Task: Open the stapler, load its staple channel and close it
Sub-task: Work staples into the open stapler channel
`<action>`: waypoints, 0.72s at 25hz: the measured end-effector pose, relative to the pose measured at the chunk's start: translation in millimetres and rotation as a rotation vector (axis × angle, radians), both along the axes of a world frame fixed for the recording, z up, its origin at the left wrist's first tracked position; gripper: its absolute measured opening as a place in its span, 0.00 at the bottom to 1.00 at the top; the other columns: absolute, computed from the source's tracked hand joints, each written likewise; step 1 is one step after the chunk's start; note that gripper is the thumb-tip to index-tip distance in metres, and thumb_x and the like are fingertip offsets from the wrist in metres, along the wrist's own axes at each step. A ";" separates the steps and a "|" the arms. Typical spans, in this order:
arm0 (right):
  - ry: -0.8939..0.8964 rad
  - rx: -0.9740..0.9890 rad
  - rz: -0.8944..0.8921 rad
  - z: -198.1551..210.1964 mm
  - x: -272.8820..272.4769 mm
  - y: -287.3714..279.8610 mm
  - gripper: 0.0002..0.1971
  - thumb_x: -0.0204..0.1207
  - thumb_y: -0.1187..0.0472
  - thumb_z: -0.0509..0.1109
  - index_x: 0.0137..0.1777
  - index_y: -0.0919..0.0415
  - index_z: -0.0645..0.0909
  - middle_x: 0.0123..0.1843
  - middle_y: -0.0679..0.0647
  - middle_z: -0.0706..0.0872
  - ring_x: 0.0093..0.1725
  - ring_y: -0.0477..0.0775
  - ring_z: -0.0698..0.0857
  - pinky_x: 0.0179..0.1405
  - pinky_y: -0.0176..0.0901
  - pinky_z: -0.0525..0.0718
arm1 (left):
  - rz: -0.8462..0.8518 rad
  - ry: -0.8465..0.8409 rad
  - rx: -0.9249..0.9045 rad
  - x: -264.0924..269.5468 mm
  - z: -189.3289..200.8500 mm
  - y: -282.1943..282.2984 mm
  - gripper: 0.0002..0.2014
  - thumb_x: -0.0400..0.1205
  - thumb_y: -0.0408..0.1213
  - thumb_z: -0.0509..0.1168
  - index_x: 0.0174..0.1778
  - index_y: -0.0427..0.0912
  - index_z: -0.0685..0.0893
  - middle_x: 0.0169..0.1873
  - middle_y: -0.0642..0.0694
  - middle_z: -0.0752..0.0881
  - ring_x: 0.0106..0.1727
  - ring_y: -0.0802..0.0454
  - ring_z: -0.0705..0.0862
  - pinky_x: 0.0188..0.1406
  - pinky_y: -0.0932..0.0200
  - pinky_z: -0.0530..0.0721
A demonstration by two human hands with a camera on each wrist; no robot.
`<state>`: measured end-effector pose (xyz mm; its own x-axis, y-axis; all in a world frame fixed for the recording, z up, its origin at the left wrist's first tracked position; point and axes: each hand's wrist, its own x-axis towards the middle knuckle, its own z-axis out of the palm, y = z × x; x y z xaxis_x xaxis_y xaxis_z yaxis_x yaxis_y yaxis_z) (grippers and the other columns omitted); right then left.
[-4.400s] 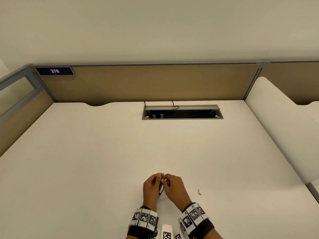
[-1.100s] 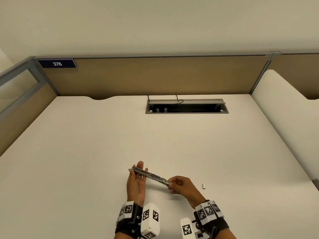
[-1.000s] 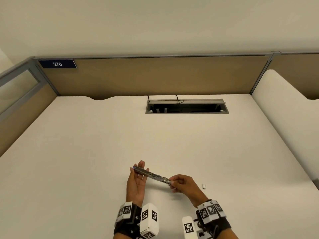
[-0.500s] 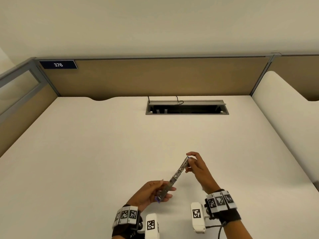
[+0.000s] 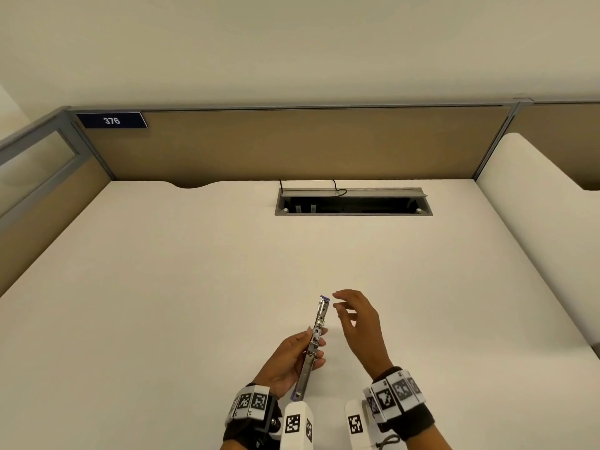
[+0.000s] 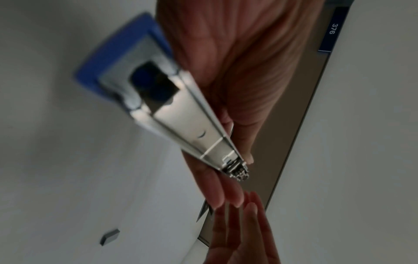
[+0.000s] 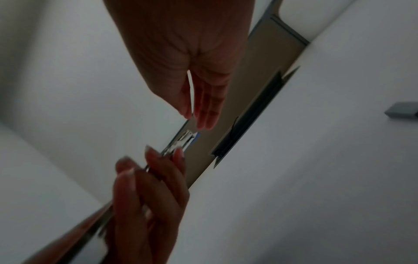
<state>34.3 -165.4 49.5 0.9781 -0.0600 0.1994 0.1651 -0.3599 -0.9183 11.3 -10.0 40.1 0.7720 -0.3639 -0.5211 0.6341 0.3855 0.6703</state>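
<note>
The stapler (image 5: 316, 339) is folded out into one long metal strip with blue ends and points away from me above the desk. My left hand (image 5: 313, 345) grips its middle between thumb and fingers. In the left wrist view the near blue end (image 6: 113, 59) and the shiny metal channel (image 6: 192, 128) fill the frame. My right hand (image 5: 339, 302) hovers open just right of the stapler's far tip (image 5: 324, 300), not touching it. A small grey staple strip (image 6: 109, 237) lies on the desk, also in the right wrist view (image 7: 401, 111); the head view hides it behind my right arm.
The white desk (image 5: 162, 287) stretches far ahead and to both sides. An open cable tray (image 5: 354, 206) is set into it at the back. A tan partition (image 5: 292, 144) closes the back, and a neighbouring white desk (image 5: 535, 206) borders the right.
My right hand has let go of the stapler's far end and opened beside it. The left hand has swung the stapler from a slant to point nearly straight away.
</note>
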 end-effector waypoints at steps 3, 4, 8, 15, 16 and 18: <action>-0.107 -0.114 0.044 1.0 -8.6 8.7 0.11 0.76 0.70 0.64 0.53 0.57 0.80 0.53 0.48 0.85 0.51 0.42 0.83 0.47 0.28 0.83 | 0.015 -0.007 0.015 -0.4 1.1 -1.9 0.13 0.83 0.37 0.54 0.50 0.36 0.83 0.30 0.48 0.86 0.27 0.56 0.83 0.31 0.63 0.88; -0.109 -0.137 0.065 -0.6 -9.9 10.1 0.11 0.76 0.69 0.64 0.54 0.56 0.80 0.54 0.48 0.86 0.53 0.42 0.83 0.51 0.33 0.83 | 0.016 -0.010 0.018 -0.7 0.8 -2.4 0.13 0.83 0.37 0.55 0.50 0.36 0.84 0.31 0.47 0.85 0.27 0.56 0.83 0.32 0.63 0.88; -0.112 -0.184 0.097 -4.8 -10.2 11.8 0.10 0.75 0.69 0.64 0.53 0.56 0.79 0.53 0.46 0.85 0.52 0.43 0.83 0.54 0.42 0.84 | 0.039 -0.016 0.022 0.2 1.1 -0.7 0.13 0.83 0.37 0.55 0.49 0.37 0.84 0.32 0.46 0.85 0.28 0.55 0.83 0.33 0.62 0.88; -0.090 -0.255 0.136 -4.0 -14.5 14.6 0.06 0.75 0.67 0.65 0.44 0.55 0.79 0.44 0.51 0.86 0.44 0.47 0.83 0.48 0.40 0.82 | 0.095 0.007 0.037 0.0 -1.0 -2.8 0.14 0.83 0.37 0.55 0.43 0.37 0.85 0.31 0.46 0.85 0.28 0.55 0.84 0.33 0.61 0.89; -0.100 -0.270 0.139 -4.1 -15.2 14.6 0.06 0.74 0.67 0.65 0.44 0.55 0.79 0.43 0.52 0.86 0.44 0.46 0.83 0.48 0.37 0.81 | 0.103 0.024 0.020 0.4 -2.1 -2.6 0.14 0.83 0.37 0.55 0.44 0.37 0.85 0.30 0.46 0.84 0.26 0.56 0.83 0.32 0.62 0.88; -0.113 -0.288 0.149 -4.8 -17.0 15.2 0.06 0.74 0.67 0.66 0.43 0.55 0.79 0.43 0.52 0.86 0.42 0.42 0.81 0.47 0.30 0.78 | 0.142 0.078 -0.020 1.4 -4.9 -1.6 0.13 0.82 0.38 0.56 0.45 0.36 0.85 0.27 0.47 0.84 0.24 0.57 0.82 0.30 0.64 0.87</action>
<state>17.3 -150.2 44.8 0.9425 0.1567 0.2951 0.3305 -0.5661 -0.7551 12.7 -11.6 35.2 0.7742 -0.2651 -0.5747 0.6218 0.4879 0.6126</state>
